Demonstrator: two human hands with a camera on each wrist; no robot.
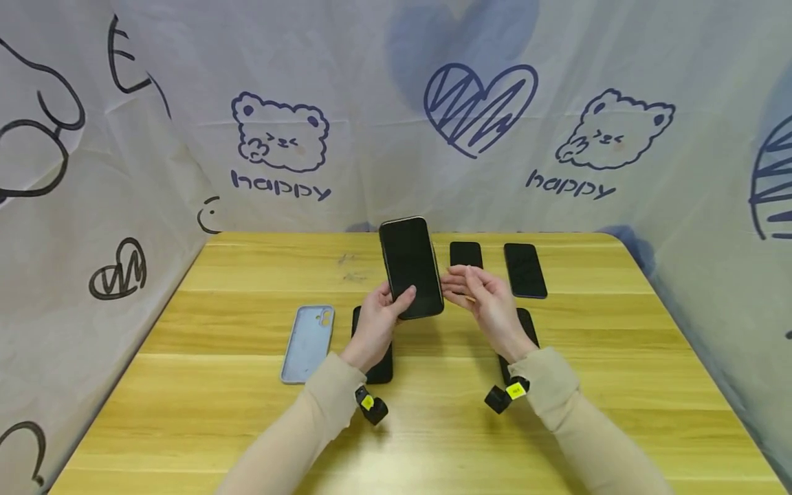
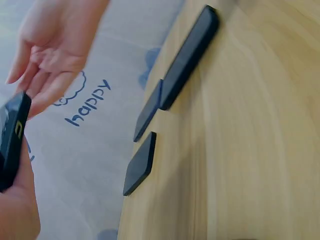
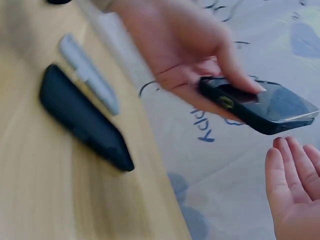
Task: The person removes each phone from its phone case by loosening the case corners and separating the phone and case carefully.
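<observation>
Our left hand [image 1: 376, 323] grips 1 dark phone [image 1: 410, 251] by its near end, long axis pointing away; our right hand [image 1: 490, 306], fingers extended, just beside its right edge.

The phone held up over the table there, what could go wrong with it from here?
It might slip: the left grip holds the phone near one end, and the right grip is open beside it, not supporting it.

If it fell, it could hit the table or the black item lying below the left grip.

The left thumb lies on the dark front, so it might leave a smudge.
</observation>
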